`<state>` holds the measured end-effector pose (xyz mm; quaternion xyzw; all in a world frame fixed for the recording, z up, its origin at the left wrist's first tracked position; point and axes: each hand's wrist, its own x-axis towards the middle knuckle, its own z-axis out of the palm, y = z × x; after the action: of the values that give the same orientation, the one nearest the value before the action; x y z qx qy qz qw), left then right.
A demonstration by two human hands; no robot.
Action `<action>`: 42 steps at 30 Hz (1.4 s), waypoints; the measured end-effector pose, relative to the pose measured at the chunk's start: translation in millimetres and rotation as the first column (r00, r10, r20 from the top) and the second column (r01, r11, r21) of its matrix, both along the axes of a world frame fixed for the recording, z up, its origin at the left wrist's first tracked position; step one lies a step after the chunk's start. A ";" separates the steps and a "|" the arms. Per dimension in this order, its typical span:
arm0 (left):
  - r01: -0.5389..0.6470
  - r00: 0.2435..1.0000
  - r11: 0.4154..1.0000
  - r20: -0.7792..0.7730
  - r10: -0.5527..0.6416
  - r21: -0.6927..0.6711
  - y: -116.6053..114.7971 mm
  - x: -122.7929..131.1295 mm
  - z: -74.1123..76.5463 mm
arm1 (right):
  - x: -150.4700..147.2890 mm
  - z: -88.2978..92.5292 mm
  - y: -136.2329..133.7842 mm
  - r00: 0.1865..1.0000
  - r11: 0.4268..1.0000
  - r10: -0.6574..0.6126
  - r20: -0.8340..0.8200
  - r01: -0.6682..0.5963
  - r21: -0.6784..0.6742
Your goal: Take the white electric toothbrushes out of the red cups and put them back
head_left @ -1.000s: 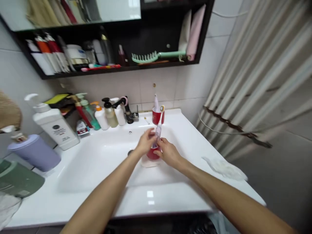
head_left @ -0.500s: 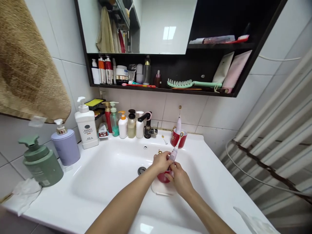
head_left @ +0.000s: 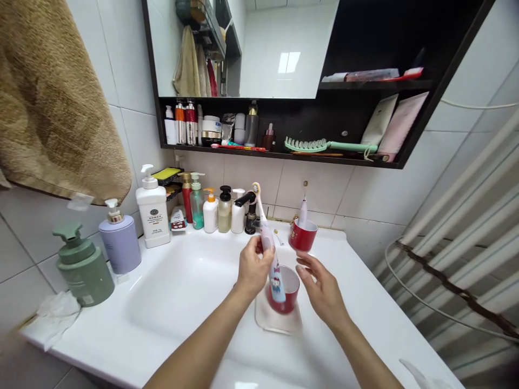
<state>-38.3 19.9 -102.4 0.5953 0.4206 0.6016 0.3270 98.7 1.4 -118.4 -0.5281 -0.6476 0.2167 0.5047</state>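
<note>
My left hand (head_left: 254, 266) grips a pale pink electric toothbrush (head_left: 267, 237) upright, tilted slightly left, its head near the black faucet (head_left: 250, 210). The brush's light blue lower end, with a cartoon print, overlaps a red cup (head_left: 288, 302) standing on a pale tray (head_left: 275, 324) in the sink. My right hand (head_left: 320, 286) is to the right of that cup, fingers apart, holding nothing. Farther back, on the sink's rear ledge, a second red cup (head_left: 303, 237) holds another electric toothbrush (head_left: 303, 213). A loose brush head (head_left: 278, 236) lies left of this cup.
Several pump bottles line the back left, among them a white bottle (head_left: 153, 213), a purple bottle (head_left: 120, 246) and a green bottle (head_left: 84, 267). A dark shelf cabinet (head_left: 344, 159) with a green hairbrush (head_left: 324, 145) hangs above the white sink (head_left: 174, 281). Crumpled tissue (head_left: 59, 313) lies at left.
The toothbrush has come up out of the front red cup and moved left in my left hand. My right hand has left the cup and opened to the right. The view has shifted slightly.
</note>
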 end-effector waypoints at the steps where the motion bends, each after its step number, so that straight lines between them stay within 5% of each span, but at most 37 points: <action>1: 0.046 0.999 0.999 -0.009 -0.046 -0.018 -5.0 1.0 -1.6 | -4.5 6.8 0.8 0.990 0.998 0.063 -0.129 -0.064 0.000; 4: 0.133 0.985 0.986 -0.095 -0.143 -0.104 -15.8 9.4 -13.2 | -17.4 14.7 5.7 0.894 0.977 0.171 -0.415 -0.209 -0.047; 8: 0.192 0.963 0.954 -0.142 -0.228 -0.229 -19.3 20.0 -30.2 | -24.7 1.8 11.4 0.809 0.947 0.149 -0.569 -0.282 -0.152; 13: 0.330 0.941 0.903 0.020 -0.337 -0.275 -16.9 26.5 -43.1 | -23.8 -5.1 8.8 0.691 0.912 0.137 -0.710 -0.368 -0.183; 15: 0.449 0.893 0.831 0.191 -0.406 -0.328 -16.6 29.9 -48.0 | -23.0 -3.4 8.4 0.606 0.915 0.064 -0.793 -0.353 -0.196; 18: 0.636 0.765 0.648 0.449 -0.461 -0.419 -17.1 35.4 -55.4 | -20.5 -3.5 11.9 0.493 0.931 -0.009 -0.870 -0.313 -0.187; 20: 0.725 0.685 0.523 0.549 -0.479 -0.447 -17.7 37.9 -59.6 | -17.2 -5.5 16.1 0.431 0.947 -0.016 -0.902 -0.284 -0.152; 22: 0.748 0.662 0.472 0.572 -0.484 -0.467 -18.2 39.0 -62.3 | -12.6 -7.8 20.1 0.399 0.957 -0.019 -0.917 -0.258 -0.132; 27: 0.667 0.745 0.541 0.463 -0.481 -0.512 -18.0 39.0 -63.5 | -3.7 -10.4 24.3 0.449 0.955 -0.041 -0.893 -0.246 -0.167; 33: 0.458 0.885 0.725 0.183 -0.428 -0.514 -19.5 41.6 -64.4 | -5.6 -10.8 24.4 0.452 0.972 -0.105 -0.886 -0.141 -0.187; 35: 0.507 0.858 0.673 0.235 -0.458 -0.538 -21.3 42.8 -64.3 | -5.4 -11.3 24.6 0.431 0.972 -0.109 -0.896 -0.141 -0.187; 38: 0.641 0.763 0.516 0.399 -0.508 -0.568 -24.7 44.1 -63.0 | -3.5 -11.2 24.2 0.398 0.969 -0.088 -0.913 -0.179 -0.171; 39: 0.649 0.757 0.511 0.414 -0.505 -0.564 -25.7 44.3 -62.5 | -3.1 -10.9 23.8 0.393 0.967 -0.072 -0.917 -0.198 -0.161; 42: 0.567 0.822 0.624 0.329 -0.464 -0.537 -27.3 44.1 -61.5 | -3.8 -10.1 22.4 0.398 0.959 -0.035 -0.917 -0.243 -0.143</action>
<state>5.8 -7.4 -163.9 0.5014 0.3757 0.3568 0.6929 94.9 23.8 -128.5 -0.3420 -0.2657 0.5814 0.6888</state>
